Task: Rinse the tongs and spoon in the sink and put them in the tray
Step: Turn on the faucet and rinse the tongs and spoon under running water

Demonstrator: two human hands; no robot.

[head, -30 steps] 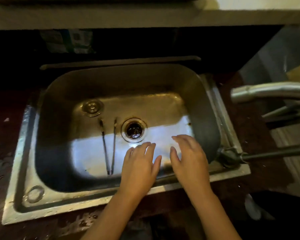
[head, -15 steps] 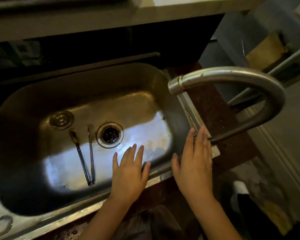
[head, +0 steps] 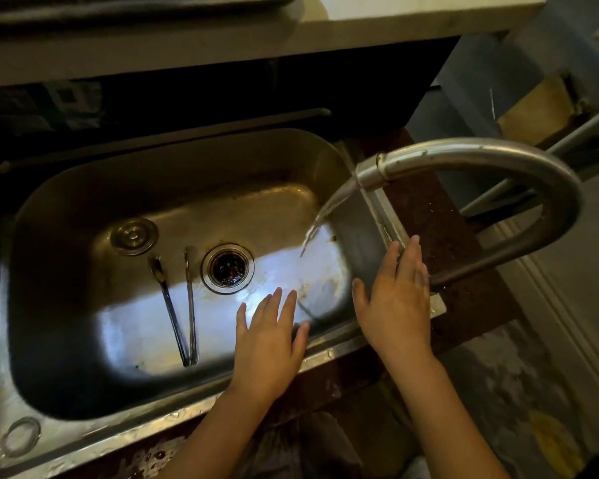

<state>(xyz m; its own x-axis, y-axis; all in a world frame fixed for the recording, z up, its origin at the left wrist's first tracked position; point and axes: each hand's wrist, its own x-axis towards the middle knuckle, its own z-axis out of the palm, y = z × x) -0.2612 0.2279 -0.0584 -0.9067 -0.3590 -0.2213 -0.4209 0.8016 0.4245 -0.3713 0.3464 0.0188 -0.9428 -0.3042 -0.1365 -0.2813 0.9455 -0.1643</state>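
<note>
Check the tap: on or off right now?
On. A stream of water runs from the faucet spout into the sink, landing right of the drain. The right hand is at the faucet base.

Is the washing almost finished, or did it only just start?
Only just started. Done: water runs from the curved steel tap into the steel sink. In hand: nothing; the left hand and right hand are open and empty. Left: the thin metal tongs lie unrinsed on the sink floor. No spoon or tray shows.
</note>
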